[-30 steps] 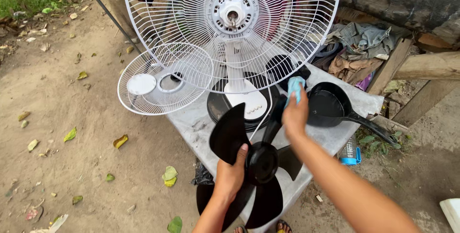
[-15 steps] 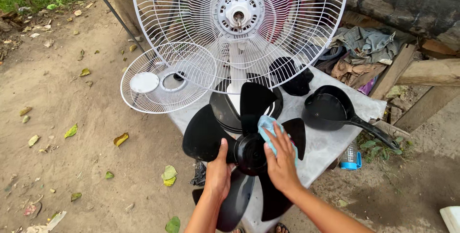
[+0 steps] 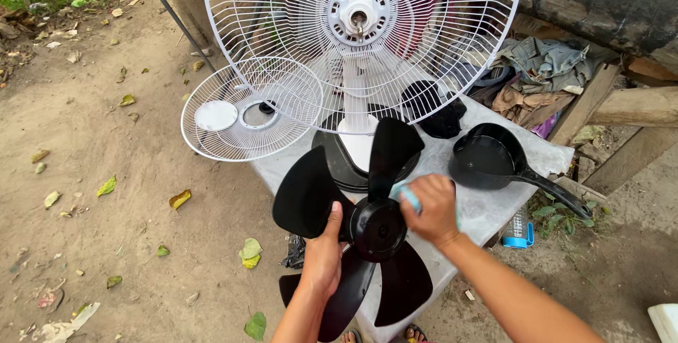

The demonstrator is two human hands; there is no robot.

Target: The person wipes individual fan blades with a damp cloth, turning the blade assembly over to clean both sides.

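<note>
Left hand (image 3: 323, 255): closed on the black fan blade (image 3: 360, 226) beside its hub (image 3: 378, 229), thumb laid up a vane; blade was held over the near corner of the grey table (image 3: 487, 209)
Right hand (image 3: 432, 209): fingers curled shut on a light blue cloth (image 3: 407, 195), pressed against the hub's upper right side
Handling: blade judged light, stiff plastic; thin vanes likely to flex or crack, glossy so possibly slippery; safest hold looked to be the hub or vane roots
Nearby: white fan guard (image 3: 364, 39) upright behind; loose front grille (image 3: 251, 110) overhanging the table's left edge; black pan (image 3: 491, 159) to the right, apart from the blade
</note>
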